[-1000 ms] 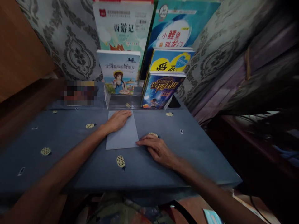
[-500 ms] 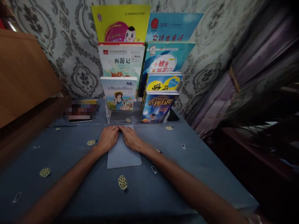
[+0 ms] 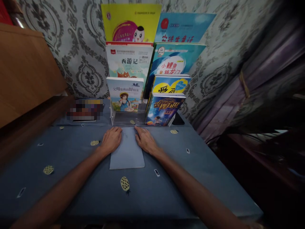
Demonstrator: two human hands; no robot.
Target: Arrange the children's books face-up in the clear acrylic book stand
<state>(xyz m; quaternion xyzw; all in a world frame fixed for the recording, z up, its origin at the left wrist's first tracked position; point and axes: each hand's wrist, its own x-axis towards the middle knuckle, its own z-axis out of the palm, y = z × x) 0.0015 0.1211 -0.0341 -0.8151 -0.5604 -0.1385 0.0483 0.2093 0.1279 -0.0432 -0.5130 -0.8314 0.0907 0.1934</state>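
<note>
A thin light-blue notebook (image 3: 127,152) lies closed and flat on the table, its short edge toward me. My left hand (image 3: 112,139) rests palm down over its far left edge, fingers stretched forward. At the far right edge lies my right hand (image 3: 145,139), also palm down, with its fingertips near the corner. Both hands are open, and neither grips anything. Small faint writing shows near the notebook's top, between the hands. Just beyond the fingertips stands a clear acrylic rack (image 3: 128,119) of books, with a pale-blue children's book (image 3: 125,95) in front on the left.
More upright books fill the rack, including a dark-blue one (image 3: 164,109) and a tall yellow-green one (image 3: 131,24). A blurred-out item (image 3: 85,109) lies back left, a black phone-like object (image 3: 178,119) back right. A brown wooden panel (image 3: 28,73) borders the left; a curtain (image 3: 228,98) hangs right.
My hands have moved apart from the middle of the notebook's far end to its two sides, uncovering the top of the cover. The view has shifted slightly.
</note>
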